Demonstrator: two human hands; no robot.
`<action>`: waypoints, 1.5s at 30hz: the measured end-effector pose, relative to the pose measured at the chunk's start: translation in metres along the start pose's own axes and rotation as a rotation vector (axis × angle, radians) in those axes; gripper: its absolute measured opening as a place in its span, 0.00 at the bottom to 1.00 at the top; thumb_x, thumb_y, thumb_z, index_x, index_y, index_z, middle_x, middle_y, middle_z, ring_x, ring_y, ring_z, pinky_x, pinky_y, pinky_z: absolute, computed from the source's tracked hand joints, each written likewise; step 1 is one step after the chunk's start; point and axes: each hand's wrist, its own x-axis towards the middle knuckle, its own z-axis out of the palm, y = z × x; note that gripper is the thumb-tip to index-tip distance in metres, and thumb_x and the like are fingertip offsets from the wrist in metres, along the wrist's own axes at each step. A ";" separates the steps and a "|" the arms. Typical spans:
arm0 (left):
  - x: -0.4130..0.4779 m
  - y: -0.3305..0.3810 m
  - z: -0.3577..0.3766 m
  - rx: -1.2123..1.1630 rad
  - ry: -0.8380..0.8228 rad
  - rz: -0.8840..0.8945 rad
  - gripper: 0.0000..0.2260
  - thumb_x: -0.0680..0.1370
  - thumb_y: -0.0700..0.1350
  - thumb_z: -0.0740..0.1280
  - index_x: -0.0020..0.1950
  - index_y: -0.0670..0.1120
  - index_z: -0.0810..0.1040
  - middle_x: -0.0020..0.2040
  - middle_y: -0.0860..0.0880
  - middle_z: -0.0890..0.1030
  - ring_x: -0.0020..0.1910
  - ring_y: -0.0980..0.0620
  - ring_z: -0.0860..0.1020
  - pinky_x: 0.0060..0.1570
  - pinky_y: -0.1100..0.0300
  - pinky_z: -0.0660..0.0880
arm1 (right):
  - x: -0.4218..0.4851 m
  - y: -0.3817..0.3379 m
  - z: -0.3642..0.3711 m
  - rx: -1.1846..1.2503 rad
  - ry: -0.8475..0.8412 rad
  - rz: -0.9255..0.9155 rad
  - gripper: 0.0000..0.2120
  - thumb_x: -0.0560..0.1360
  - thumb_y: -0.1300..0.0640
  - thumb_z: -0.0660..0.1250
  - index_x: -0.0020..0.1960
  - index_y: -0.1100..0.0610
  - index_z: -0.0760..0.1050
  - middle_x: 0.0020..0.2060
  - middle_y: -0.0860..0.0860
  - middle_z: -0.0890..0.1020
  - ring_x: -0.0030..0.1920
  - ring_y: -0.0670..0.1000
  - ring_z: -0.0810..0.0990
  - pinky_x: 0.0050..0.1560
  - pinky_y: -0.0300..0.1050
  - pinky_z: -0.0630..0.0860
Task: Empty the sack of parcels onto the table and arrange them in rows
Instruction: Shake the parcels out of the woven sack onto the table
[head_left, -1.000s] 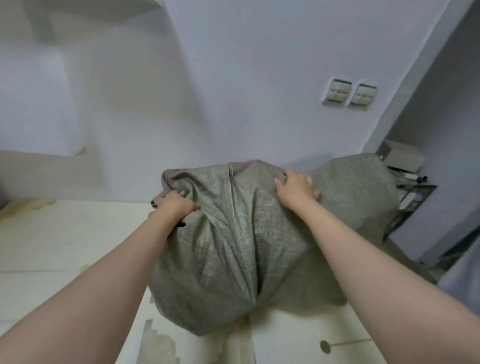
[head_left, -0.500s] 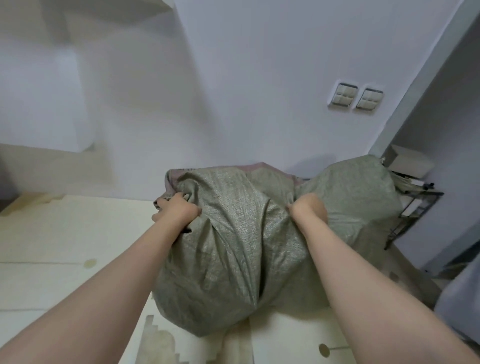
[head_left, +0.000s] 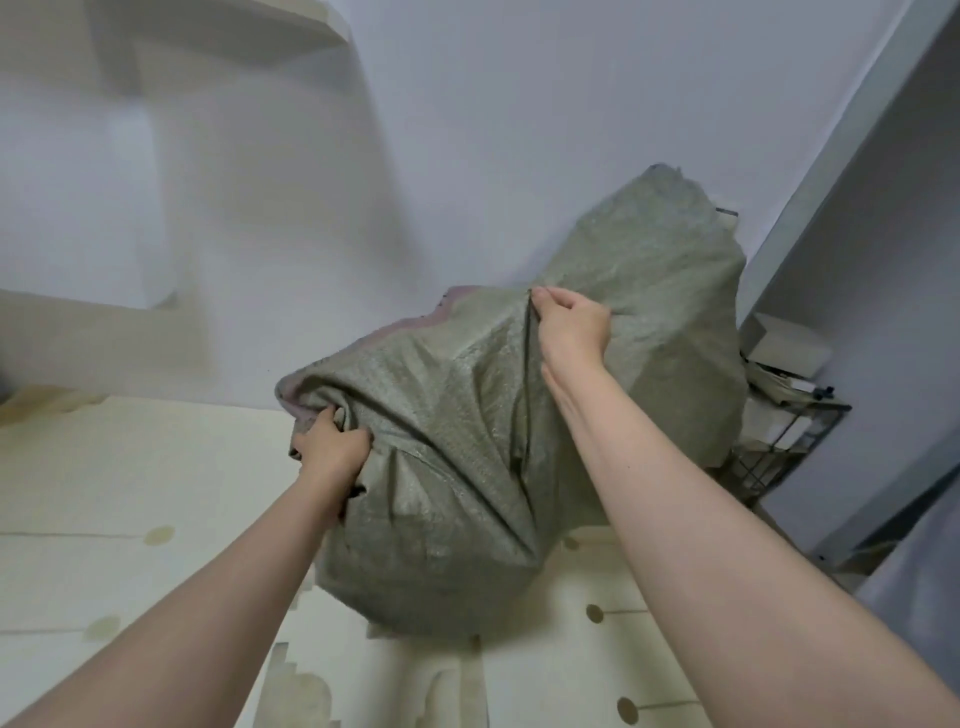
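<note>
A bulging grey-green woven sack (head_left: 447, 499) rests on the cream patterned table (head_left: 130, 467), its bottom end bunched toward me. My left hand (head_left: 330, 449) is shut on a fistful of sack cloth at its left side. My right hand (head_left: 571, 322) pinches a fold of the cloth higher up and lifts it. The sack's far end (head_left: 670, 270) rises up against the wall at the right. No parcels are visible; they are hidden inside the sack.
The white wall (head_left: 467, 156) stands right behind the table. At the right, beyond the table edge, a black wire rack (head_left: 789, 441) holds a pale box (head_left: 787, 345) and papers. A grey door frame (head_left: 841, 171) runs up the right side.
My right hand has risen and pulled the cloth upward, and the sack's far end has lifted higher against the wall. My left hand keeps its grip, now lower on the sack.
</note>
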 end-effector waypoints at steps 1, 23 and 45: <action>-0.001 0.000 0.003 -0.072 0.010 0.012 0.19 0.76 0.44 0.63 0.68 0.47 0.72 0.70 0.38 0.65 0.63 0.38 0.69 0.46 0.54 0.77 | 0.000 -0.014 0.005 -0.017 -0.032 -0.069 0.08 0.74 0.55 0.71 0.50 0.58 0.84 0.44 0.50 0.85 0.49 0.51 0.82 0.58 0.48 0.77; -0.007 0.059 0.012 -0.300 -0.126 -0.037 0.44 0.72 0.69 0.63 0.79 0.57 0.44 0.79 0.49 0.42 0.76 0.43 0.57 0.72 0.45 0.59 | -0.045 0.025 0.042 -0.781 -0.656 -0.329 0.11 0.78 0.53 0.65 0.58 0.50 0.82 0.56 0.49 0.83 0.59 0.52 0.79 0.58 0.41 0.73; -0.065 0.219 0.034 -0.348 0.174 0.316 0.55 0.64 0.72 0.69 0.79 0.53 0.40 0.79 0.49 0.41 0.77 0.43 0.44 0.72 0.36 0.51 | 0.018 -0.018 -0.048 -0.578 -0.293 -0.491 0.22 0.72 0.33 0.57 0.60 0.41 0.76 0.62 0.39 0.77 0.70 0.54 0.63 0.70 0.48 0.60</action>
